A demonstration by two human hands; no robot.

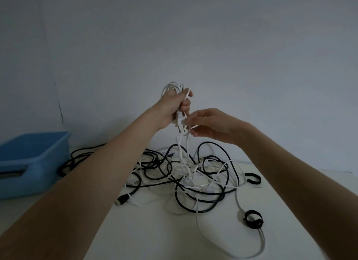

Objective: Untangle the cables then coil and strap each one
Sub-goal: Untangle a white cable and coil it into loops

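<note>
White cable coil raised above tangled cables on the table.
Blue plastic bin [33,159] sits far left. Left hand [174,106] grasps the thin white cable coil [173,87]; right hand [211,125] pinches its strand below. Tangled black and white cables [186,174] lie underneath; two black strap loops [253,219] rest at right.

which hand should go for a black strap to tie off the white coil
Right hand: the left hand grips the coiled white cable, and both black looped straps lie on the white table's right side.

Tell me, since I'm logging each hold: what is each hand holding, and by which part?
The left hand grips the white cable round its gathered loops. The right hand pinches that cable just below, near its plug end.
</note>
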